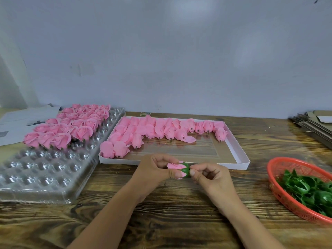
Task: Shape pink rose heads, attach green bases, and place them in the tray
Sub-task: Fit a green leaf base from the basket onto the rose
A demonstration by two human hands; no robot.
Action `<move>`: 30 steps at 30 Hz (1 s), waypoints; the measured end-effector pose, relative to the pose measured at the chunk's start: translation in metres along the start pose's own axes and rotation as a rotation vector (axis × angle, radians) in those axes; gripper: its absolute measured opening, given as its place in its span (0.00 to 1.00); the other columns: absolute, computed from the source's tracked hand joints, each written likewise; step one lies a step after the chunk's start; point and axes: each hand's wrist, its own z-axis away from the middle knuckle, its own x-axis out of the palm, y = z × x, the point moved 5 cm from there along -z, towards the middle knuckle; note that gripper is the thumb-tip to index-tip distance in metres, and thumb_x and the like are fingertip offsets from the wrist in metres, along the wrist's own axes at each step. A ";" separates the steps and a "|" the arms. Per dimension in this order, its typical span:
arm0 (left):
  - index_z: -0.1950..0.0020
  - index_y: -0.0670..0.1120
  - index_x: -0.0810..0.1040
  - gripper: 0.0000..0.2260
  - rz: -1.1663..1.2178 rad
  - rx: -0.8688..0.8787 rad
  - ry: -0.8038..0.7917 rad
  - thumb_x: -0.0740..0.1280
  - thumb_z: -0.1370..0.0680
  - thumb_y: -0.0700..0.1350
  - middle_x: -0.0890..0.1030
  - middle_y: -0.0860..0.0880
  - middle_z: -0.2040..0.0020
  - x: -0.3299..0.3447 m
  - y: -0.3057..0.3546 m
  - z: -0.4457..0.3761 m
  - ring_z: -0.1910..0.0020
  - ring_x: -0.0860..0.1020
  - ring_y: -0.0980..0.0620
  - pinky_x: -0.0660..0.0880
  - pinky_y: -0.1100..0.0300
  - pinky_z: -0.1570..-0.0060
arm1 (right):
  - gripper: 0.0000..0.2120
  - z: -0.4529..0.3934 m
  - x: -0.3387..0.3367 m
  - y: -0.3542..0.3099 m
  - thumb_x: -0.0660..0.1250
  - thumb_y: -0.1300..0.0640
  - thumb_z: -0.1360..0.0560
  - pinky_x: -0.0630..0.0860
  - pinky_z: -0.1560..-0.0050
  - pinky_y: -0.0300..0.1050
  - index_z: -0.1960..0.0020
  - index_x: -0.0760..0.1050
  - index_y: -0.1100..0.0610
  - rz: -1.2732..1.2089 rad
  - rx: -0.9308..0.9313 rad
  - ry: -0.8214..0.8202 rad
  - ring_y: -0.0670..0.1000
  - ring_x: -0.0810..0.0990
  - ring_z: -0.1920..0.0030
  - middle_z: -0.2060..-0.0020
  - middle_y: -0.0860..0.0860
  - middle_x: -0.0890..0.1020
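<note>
My left hand [154, 169] grips a pink rose head [175, 167] lying sideways above the table. My right hand [209, 177] pinches the green base [186, 169] fitted on the rose's right end. Both hands meet just in front of the white shallow box [239, 150], which holds several closed pink rose buds [161, 130] along its far side. At the left lies a clear plastic cavity tray [45, 169]; several opened pink roses with green bases [71, 124] fill its far rows.
A red mesh basket [280, 191] at the right edge holds several green bases [309, 189]. Flattened cardboard [316, 124] is stacked at the far right, papers [19, 121] at the far left. The wooden table [170, 209] ends at a blue-grey wall.
</note>
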 end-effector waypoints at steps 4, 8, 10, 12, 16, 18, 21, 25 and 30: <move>0.54 0.56 0.88 0.13 -0.009 0.003 -0.002 0.81 0.37 0.48 0.88 0.49 0.51 0.000 0.000 0.000 0.50 0.86 0.54 0.78 0.68 0.52 | 0.17 0.000 0.000 0.001 0.74 0.67 0.27 0.75 0.63 0.37 0.60 0.86 0.45 -0.001 0.016 -0.002 0.44 0.77 0.68 0.69 0.51 0.84; 0.53 0.54 0.88 0.13 -0.034 0.007 -0.001 0.81 0.36 0.47 0.88 0.49 0.51 -0.001 0.000 -0.001 0.50 0.86 0.53 0.78 0.68 0.52 | 0.12 0.000 -0.001 0.002 0.73 0.68 0.27 0.76 0.62 0.39 0.61 0.85 0.51 0.021 0.032 0.000 0.46 0.78 0.67 0.68 0.53 0.84; 0.52 0.54 0.88 0.13 -0.040 0.014 0.003 0.81 0.36 0.47 0.88 0.50 0.51 0.000 0.000 -0.002 0.50 0.86 0.54 0.78 0.69 0.52 | 0.10 -0.002 0.000 0.003 0.72 0.68 0.25 0.77 0.60 0.43 0.59 0.83 0.54 0.030 0.053 0.002 0.47 0.78 0.65 0.67 0.52 0.83; 0.52 0.55 0.88 0.13 -0.049 0.041 0.007 0.81 0.35 0.46 0.88 0.50 0.51 0.002 0.000 -0.002 0.50 0.86 0.54 0.78 0.69 0.52 | 0.08 -0.003 0.000 0.005 0.69 0.68 0.24 0.79 0.60 0.43 0.57 0.82 0.57 -0.027 0.114 0.001 0.47 0.79 0.63 0.65 0.51 0.83; 0.51 0.58 0.87 0.14 -0.114 0.055 0.005 0.80 0.30 0.41 0.88 0.52 0.50 0.005 -0.005 -0.003 0.48 0.85 0.55 0.77 0.68 0.49 | 0.08 0.000 0.005 0.007 0.72 0.67 0.26 0.83 0.58 0.43 0.48 0.82 0.59 -0.130 0.190 -0.067 0.50 0.84 0.57 0.55 0.54 0.87; 0.49 0.58 0.87 0.13 -0.165 0.049 -0.001 0.79 0.28 0.41 0.88 0.54 0.49 0.004 -0.009 -0.004 0.47 0.85 0.56 0.78 0.67 0.46 | 0.10 0.000 0.006 0.008 0.73 0.66 0.27 0.83 0.56 0.44 0.47 0.82 0.59 -0.125 0.192 -0.084 0.52 0.85 0.54 0.54 0.55 0.87; 0.43 0.55 0.85 0.12 -0.190 0.030 -0.027 0.75 0.24 0.41 0.87 0.55 0.47 0.004 -0.011 -0.004 0.44 0.84 0.56 0.78 0.63 0.42 | 0.10 -0.001 0.004 0.010 0.72 0.65 0.27 0.81 0.58 0.38 0.45 0.83 0.59 -0.185 0.216 -0.053 0.48 0.85 0.55 0.54 0.55 0.87; 0.37 0.56 0.79 0.16 -0.230 0.017 -0.034 0.71 0.21 0.40 0.87 0.56 0.48 0.003 -0.010 -0.003 0.45 0.84 0.58 0.77 0.66 0.44 | 0.11 -0.003 0.003 0.015 0.70 0.67 0.26 0.80 0.59 0.35 0.45 0.83 0.59 -0.262 0.252 -0.034 0.46 0.85 0.57 0.55 0.56 0.87; 0.33 0.60 0.73 0.21 -0.252 0.022 -0.017 0.72 0.21 0.41 0.88 0.54 0.50 0.002 -0.012 -0.005 0.48 0.85 0.56 0.77 0.62 0.43 | 0.11 -0.002 0.004 0.016 0.69 0.65 0.23 0.82 0.56 0.38 0.42 0.82 0.58 -0.247 0.282 -0.066 0.48 0.85 0.55 0.52 0.55 0.87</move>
